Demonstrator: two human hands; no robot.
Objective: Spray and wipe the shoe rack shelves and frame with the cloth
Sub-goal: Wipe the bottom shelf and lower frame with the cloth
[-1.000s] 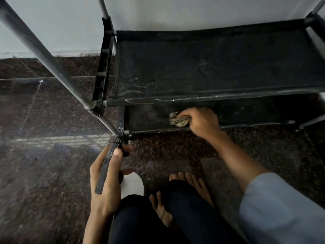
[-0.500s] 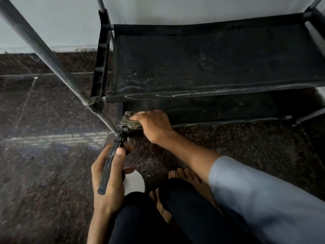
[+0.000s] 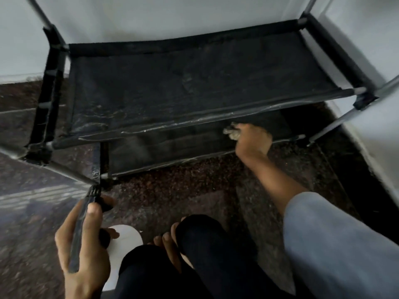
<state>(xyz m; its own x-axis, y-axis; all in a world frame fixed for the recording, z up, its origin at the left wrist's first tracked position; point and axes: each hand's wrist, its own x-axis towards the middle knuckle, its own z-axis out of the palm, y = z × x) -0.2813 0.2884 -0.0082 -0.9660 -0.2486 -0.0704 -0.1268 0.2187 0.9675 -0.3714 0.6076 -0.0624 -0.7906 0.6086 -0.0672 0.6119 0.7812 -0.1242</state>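
Note:
The shoe rack [image 3: 49,100] has grey metal poles, black joints and black fabric shelves, and it stands against a white wall. Its upper visible shelf [image 3: 194,83] looks dusty and streaked. My right hand [image 3: 251,141] reaches under that shelf and presses a crumpled grey-green cloth [image 3: 232,131] onto the right part of the bottom shelf [image 3: 164,149]. My left hand [image 3: 84,242] grips a spray bottle [image 3: 127,240], white-bodied with a black head, with its nozzle near the rack's front-left foot.
A dark speckled stone floor [image 3: 183,195] lies in front of the rack. My dark-trousered legs and a bare foot [image 3: 170,244] are crouched close to it. A white wall [image 3: 377,126] runs along the right, close to the rack's right poles.
My right hand swept the cloth along the bottom shelf, first to the left corner, then across to the right end. The left hand with the bottle stayed put. The view shifted right.

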